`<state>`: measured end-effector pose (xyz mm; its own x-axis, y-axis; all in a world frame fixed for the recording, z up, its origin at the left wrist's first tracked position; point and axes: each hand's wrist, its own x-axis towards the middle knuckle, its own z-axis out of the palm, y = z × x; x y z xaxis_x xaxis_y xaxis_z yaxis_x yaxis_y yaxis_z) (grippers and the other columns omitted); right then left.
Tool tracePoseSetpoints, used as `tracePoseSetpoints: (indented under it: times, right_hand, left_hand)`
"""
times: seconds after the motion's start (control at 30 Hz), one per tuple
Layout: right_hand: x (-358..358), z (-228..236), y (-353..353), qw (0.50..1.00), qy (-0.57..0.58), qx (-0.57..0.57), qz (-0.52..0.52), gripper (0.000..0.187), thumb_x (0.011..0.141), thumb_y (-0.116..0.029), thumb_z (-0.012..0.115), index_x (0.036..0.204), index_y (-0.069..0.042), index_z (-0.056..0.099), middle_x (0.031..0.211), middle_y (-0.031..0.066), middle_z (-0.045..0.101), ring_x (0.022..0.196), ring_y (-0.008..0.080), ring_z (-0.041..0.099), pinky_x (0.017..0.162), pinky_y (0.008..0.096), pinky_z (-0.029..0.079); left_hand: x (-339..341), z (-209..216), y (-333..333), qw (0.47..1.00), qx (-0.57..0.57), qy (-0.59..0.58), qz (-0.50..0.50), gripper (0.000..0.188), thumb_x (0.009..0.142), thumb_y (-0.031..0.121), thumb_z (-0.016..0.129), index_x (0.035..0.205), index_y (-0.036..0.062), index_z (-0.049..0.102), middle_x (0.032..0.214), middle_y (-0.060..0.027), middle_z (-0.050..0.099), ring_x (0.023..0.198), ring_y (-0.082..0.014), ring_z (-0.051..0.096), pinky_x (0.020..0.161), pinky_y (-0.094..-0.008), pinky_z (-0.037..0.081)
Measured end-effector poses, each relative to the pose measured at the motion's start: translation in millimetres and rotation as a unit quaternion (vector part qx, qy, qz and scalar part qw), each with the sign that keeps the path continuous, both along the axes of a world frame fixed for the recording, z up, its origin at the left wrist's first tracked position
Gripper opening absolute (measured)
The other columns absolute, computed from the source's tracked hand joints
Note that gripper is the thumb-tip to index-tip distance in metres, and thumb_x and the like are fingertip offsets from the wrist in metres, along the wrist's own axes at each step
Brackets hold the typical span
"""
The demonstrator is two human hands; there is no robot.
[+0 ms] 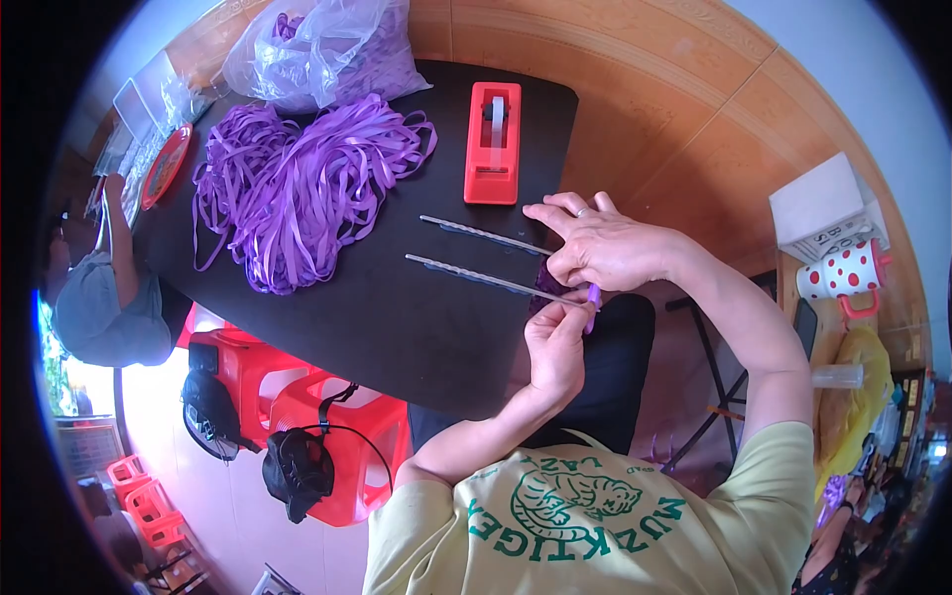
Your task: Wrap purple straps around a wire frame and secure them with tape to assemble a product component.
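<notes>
At the table's right edge, my left hand (557, 342) pinches a short loop of purple ribbon (593, 307) beside the end of the nearer rod. My right hand (620, 246) is just above it, thumb and a finger bent down to the ribbon, other fingers stretched out over the table edge; its exact grip is partly hidden. Two thin silvery rods with a twisted pattern, a farther rod (476, 232) and a nearer rod (476, 275), point left across the tabletop. Their right ends meet a dark purple piece (545, 280) mostly covered by my hands.
On the black table (446, 347) lie a big heap of purple ribbon (307, 188), a red tape dispenser (493, 144) and a clear plastic bag (322, 59) of more ribbon. Red stools (337, 436) with black bags stand left. Another person (109, 307) sits at the far left.
</notes>
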<state>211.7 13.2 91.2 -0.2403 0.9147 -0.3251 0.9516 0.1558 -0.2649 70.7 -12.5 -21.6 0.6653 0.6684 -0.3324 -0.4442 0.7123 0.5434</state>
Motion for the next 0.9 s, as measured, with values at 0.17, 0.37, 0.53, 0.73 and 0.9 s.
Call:
tracePoseSetpoints:
  times: [0.17, 0.37, 0.53, 0.73, 0.9]
  right_hand:
    - [-3.3, 10.5, -0.7, 0.998, 0.049, -0.03, 0.008, 0.012, 0.076, -0.014, 0.067, 0.066, -0.011, 0.061, 0.147, 0.0137, 0.031, 0.136, 0.0346, 0.022, 0.097, 0.0503, 0.026]
    - [11.3, -10.8, -9.4, 0.996, 0.047, 0.069, -0.018, 0.005, 0.076, -0.016, 0.068, 0.075, -0.012, 0.066, 0.149, 0.0137, 0.027, 0.138, 0.0351, 0.02, 0.099, 0.05, 0.027]
    - [-3.0, 1.9, -10.4, 1.0, -0.01, 0.009, -0.002, 0.007, 0.071, -0.013, 0.07, 0.069, -0.009, 0.064, 0.15, 0.0159, 0.027, 0.138, 0.0359, 0.019, 0.097, 0.0482, 0.028]
    - [-2.0, 2.0, -10.5, 1.0, -0.002, 0.008, -0.007, 0.011, 0.066, -0.011, 0.071, 0.063, -0.008, 0.061, 0.149, 0.0172, 0.028, 0.138, 0.036, 0.02, 0.095, 0.0482, 0.029]
    - [0.1, 2.5, -12.2, 1.0, 0.019, 0.007, -0.004, 0.011, 0.068, -0.009, 0.07, 0.063, -0.008, 0.06, 0.148, 0.0172, 0.029, 0.138, 0.0358, 0.02, 0.096, 0.0493, 0.028]
  left_hand:
    - [-0.4, -5.8, 0.3, 1.0, 0.011, -0.014, 0.0, 0.018, 0.083, -0.004, 0.057, 0.065, 0.0001, 0.058, 0.087, -0.0073, 0.065, 0.069, -0.0075, 0.049, 0.066, -0.0215, 0.037]
    - [2.2, 4.2, -1.5, 1.0, 0.019, 0.006, 0.008, 0.016, 0.083, -0.003, 0.058, 0.067, 0.0007, 0.06, 0.077, -0.0032, 0.061, 0.067, -0.0067, 0.048, 0.065, -0.0206, 0.036]
    - [0.5, 3.1, -1.4, 0.999, 0.025, 0.01, 0.022, 0.015, 0.083, -0.001, 0.059, 0.069, 0.0009, 0.062, 0.071, -0.0001, 0.059, 0.064, -0.0048, 0.046, 0.061, -0.0189, 0.034]
    - [0.9, 0.6, -1.5, 0.999, 0.03, 0.003, 0.016, 0.013, 0.083, -0.001, 0.059, 0.071, 0.0005, 0.063, 0.073, -0.0008, 0.061, 0.064, -0.0049, 0.047, 0.061, -0.0189, 0.034]
    - [1.5, 2.7, -0.4, 0.999, 0.029, -0.003, 0.022, 0.014, 0.083, -0.001, 0.059, 0.07, 0.0001, 0.062, 0.082, -0.0053, 0.065, 0.064, -0.0057, 0.048, 0.06, -0.019, 0.036]
